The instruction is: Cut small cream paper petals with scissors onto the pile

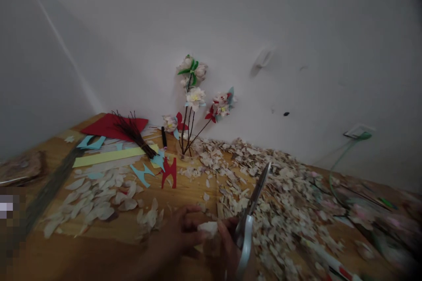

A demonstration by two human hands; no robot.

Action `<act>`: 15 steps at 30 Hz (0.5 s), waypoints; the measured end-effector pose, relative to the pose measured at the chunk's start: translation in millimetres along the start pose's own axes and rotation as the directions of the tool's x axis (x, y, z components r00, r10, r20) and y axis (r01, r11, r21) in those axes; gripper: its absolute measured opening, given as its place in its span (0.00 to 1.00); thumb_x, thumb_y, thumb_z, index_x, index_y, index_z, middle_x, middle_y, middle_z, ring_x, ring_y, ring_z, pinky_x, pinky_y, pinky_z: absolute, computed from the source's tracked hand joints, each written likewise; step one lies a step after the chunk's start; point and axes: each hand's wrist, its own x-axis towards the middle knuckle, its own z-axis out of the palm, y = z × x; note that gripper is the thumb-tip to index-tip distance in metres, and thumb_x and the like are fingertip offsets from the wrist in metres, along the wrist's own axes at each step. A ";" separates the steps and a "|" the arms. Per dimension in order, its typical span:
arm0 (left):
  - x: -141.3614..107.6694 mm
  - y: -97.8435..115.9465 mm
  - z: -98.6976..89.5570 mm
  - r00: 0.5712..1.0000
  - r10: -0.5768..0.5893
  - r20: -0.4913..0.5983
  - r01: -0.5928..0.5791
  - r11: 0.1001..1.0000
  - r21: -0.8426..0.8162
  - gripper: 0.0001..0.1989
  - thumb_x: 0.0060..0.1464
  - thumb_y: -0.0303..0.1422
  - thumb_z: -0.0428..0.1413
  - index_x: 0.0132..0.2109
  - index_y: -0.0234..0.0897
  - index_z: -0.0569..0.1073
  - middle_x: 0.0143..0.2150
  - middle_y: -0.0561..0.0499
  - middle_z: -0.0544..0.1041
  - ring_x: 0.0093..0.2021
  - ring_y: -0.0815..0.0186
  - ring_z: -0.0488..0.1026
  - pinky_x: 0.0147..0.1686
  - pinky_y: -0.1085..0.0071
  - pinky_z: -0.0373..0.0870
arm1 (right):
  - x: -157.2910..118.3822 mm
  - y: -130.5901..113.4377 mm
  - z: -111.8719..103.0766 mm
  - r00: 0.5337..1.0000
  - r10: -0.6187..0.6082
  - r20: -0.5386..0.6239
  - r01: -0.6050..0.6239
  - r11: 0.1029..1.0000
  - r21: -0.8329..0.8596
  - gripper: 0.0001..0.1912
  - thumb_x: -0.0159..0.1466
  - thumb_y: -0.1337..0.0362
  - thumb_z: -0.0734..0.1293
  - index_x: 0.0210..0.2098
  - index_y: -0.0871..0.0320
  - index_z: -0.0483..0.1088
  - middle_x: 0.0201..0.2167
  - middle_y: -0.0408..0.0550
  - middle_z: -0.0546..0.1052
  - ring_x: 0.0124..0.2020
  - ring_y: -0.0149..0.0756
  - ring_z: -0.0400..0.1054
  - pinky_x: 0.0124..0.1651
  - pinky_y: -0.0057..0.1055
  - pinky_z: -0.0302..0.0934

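In the lower middle, my left hand [186, 230] has its thumb and fingers closed at one end of a small white petal [207, 228]. My right hand [231, 246] pinches the petal's other side between thumb and finger. That same hand also holds a pair of scissors [252, 210], their grey handle against the palm and the blades pointing up and away. The blades look closed together. Beneath both hands is the wooden table [132, 252]. A small pile of white petals [150, 217] lies just left of the left hand. Motion blurs the fingers a little.
Loose dried petals [280, 193] cover the right side. More pale petals [95, 199] lie left, near red paper [105, 125], a yellow strip [112, 156], a twig bundle [135, 134] and a black marker [164, 137]. Twigs with handmade flowers [195, 96] stand against the wall. A green cord [332, 180] hangs at right.
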 end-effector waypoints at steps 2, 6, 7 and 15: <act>0.4 6.6 0.7 0.998 0.023 -0.064 -0.025 0.999 -0.024 0.30 0.32 0.35 0.69 0.42 0.39 0.64 0.27 0.55 0.76 0.30 0.62 0.75 0.22 0.71 0.71 | -2.9 -2.5 4.4 0.999 -0.010 -0.039 0.012 0.999 0.053 0.23 0.45 0.53 0.75 0.33 0.53 0.62 0.22 0.34 0.70 0.24 0.31 0.67 0.29 0.28 0.65; -1.5 18.0 1.2 0.987 0.055 -0.150 -0.062 0.997 -0.039 0.31 0.33 0.35 0.69 0.44 0.39 0.62 0.26 0.55 0.74 0.29 0.64 0.74 0.20 0.73 0.70 | -11.2 -5.7 9.7 0.999 -0.036 -0.034 0.037 0.999 0.021 0.20 0.47 0.53 0.74 0.32 0.52 0.62 0.22 0.36 0.69 0.24 0.33 0.67 0.30 0.30 0.65; -2.3 18.8 1.6 0.986 0.057 -0.158 -0.064 0.997 -0.041 0.31 0.34 0.36 0.69 0.44 0.38 0.62 0.27 0.55 0.74 0.29 0.64 0.74 0.20 0.73 0.70 | -13.2 -6.0 10.3 0.999 -0.041 -0.015 0.041 0.999 -0.009 0.19 0.47 0.53 0.74 0.31 0.52 0.62 0.22 0.36 0.69 0.24 0.34 0.67 0.29 0.31 0.65; -8.6 11.1 9.0 0.998 0.023 -0.054 -0.030 0.991 -0.133 0.32 0.34 0.34 0.69 0.46 0.39 0.63 0.32 0.52 0.76 0.35 0.61 0.75 0.23 0.71 0.71 | -11.3 -4.1 5.0 0.999 -0.039 -0.017 0.039 0.999 -0.022 0.21 0.47 0.50 0.73 0.32 0.52 0.62 0.23 0.37 0.71 0.23 0.34 0.69 0.27 0.30 0.67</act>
